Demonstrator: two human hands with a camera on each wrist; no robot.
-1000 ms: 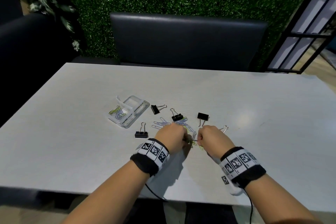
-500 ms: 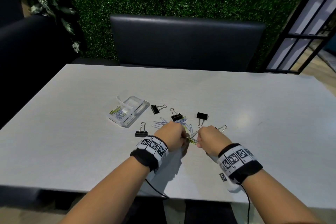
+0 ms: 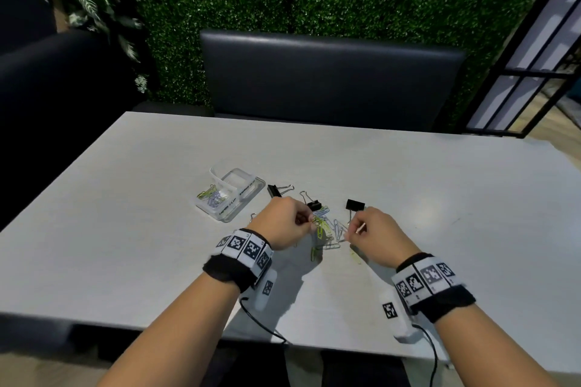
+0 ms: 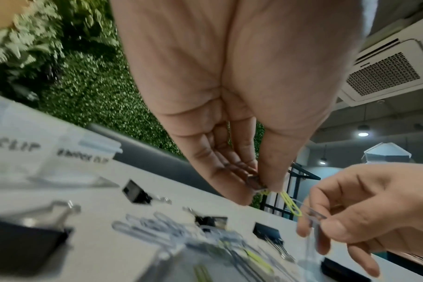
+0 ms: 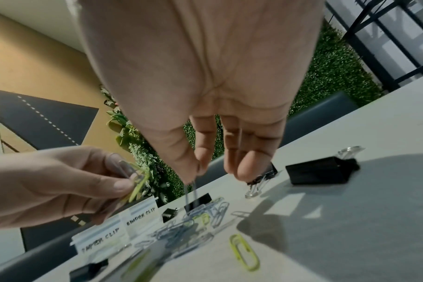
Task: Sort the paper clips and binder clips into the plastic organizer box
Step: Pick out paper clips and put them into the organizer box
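Note:
A clear plastic organizer box (image 3: 248,198) lies open left of centre, with several paper clips (image 3: 212,196) in its left compartment. Loose blue and yellow-green paper clips (image 3: 333,231) are piled between my hands. My left hand (image 3: 309,219) is raised above the pile and pinches yellow-green paper clips (image 4: 290,204). My right hand (image 3: 349,231) pinches a pale blue paper clip (image 5: 190,192) that hangs down to the pile. Three black binder clips (image 3: 274,190) (image 3: 313,206) (image 3: 355,205) stand behind the pile. My left hand mostly hides another.
The box labels read PAPER CLIP (image 5: 99,242) and BINDER CLIP (image 5: 140,217). Single yellow-green clips (image 3: 314,253) (image 5: 244,251) lie nearer me on the white table (image 3: 125,229). A dark bench (image 3: 330,78) and a green hedge wall stand beyond the far edge.
Both hands have risen off the table and drawn apart. The left has lifted yellow-green clips out of the pile, and the right now holds a blue one.

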